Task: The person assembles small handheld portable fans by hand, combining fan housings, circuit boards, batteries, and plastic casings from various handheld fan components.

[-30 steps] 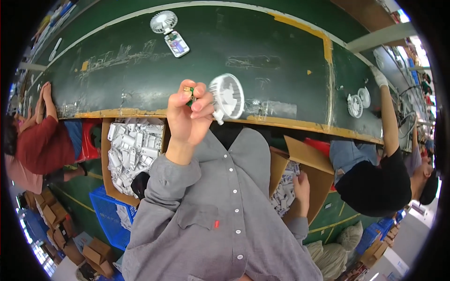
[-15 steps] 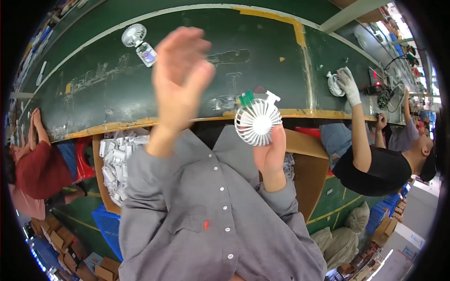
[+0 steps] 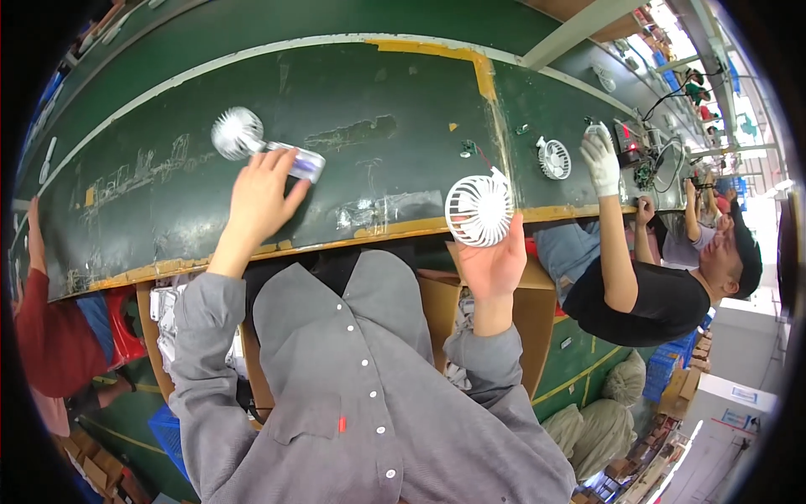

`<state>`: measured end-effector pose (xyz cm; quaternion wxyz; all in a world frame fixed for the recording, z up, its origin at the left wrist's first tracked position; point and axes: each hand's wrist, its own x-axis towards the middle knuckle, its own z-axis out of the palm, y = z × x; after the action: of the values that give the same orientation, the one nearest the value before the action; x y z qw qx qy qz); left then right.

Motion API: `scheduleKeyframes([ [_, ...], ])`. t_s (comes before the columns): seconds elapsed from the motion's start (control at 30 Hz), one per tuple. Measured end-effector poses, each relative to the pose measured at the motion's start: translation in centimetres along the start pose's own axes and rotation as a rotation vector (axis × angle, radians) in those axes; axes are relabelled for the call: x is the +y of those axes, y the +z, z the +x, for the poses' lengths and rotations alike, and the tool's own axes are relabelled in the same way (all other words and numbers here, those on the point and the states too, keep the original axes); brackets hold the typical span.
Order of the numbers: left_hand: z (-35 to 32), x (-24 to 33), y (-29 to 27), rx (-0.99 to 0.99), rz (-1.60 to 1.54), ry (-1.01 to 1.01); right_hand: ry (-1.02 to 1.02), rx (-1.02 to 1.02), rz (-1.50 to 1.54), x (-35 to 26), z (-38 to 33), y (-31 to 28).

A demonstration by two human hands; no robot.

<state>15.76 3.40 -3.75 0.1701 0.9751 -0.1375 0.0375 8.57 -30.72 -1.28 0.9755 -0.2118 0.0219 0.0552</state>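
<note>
My left hand (image 3: 262,197) has its fingers and thumb around the handle of a small white handheld fan (image 3: 237,133) lying on the green table. The fan's round slotted head points to the left, and its handle (image 3: 308,164) shows purplish parts inside. My right hand (image 3: 497,265) holds a white fan head (image 3: 480,210) from below, at the table's near edge. Thin wires run from that head to a small green circuit board (image 3: 467,149) above it. The right fingers are partly hidden behind the cage.
A co-worker's gloved hand (image 3: 600,164) works at the right, near another white fan head (image 3: 554,160) and cables. Cardboard boxes (image 3: 531,328) with white parts stand below the table edge. Another person's arm (image 3: 35,244) rests at the far left.
My left hand has come down onto the handheld fan's handle and grips it. My right hand has moved the fan head slightly right, and the circuit board now hangs farther from the cage.
</note>
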Motion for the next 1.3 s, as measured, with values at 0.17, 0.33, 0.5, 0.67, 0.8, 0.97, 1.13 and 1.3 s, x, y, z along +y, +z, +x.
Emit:
scheduleKeyframes([
  [0.17, 0.0, -0.8, -0.1, 0.148, 0.179, 0.143, -0.136, 0.005, -0.356, -0.9, 0.5, -0.5],
  [0.33, -0.1, -0.3, 0.5, 0.128, 0.124, 0.098, -0.217, 0.152, -1.395, -2.7, 2.2, -3.7],
  [0.5, -0.2, 0.7, 1.1, 0.091, -0.129, 0.061, -0.581, -0.154, -2.398, -5.3, 6.9, -8.3],
  [0.67, -1.0, 4.2, -1.3, 0.081, -0.56, -0.017, -0.724, 0.22, -2.565, -6.3, 10.8, -9.8],
  [0.8, -1.6, 5.8, -3.6, 0.087, -0.805, 0.011, -0.669, -0.38, -2.031, 2.8, 7.0, 1.4],
  [0.97, -2.1, 7.6, -6.3, 0.107, -0.96, 0.1, -0.252, -0.257, -1.378, 10.4, 4.6, 1.6],
  [1.13, -3.0, 5.0, -7.7, 0.194, -0.953, 0.033, 0.005, -0.237, -0.764, 9.9, 2.2, 4.3],
  [1.3, -3.7, 6.4, -6.5, 0.225, -0.725, 0.231, 0.358, -0.211, -0.593, 7.1, 0.8, 5.8],
])
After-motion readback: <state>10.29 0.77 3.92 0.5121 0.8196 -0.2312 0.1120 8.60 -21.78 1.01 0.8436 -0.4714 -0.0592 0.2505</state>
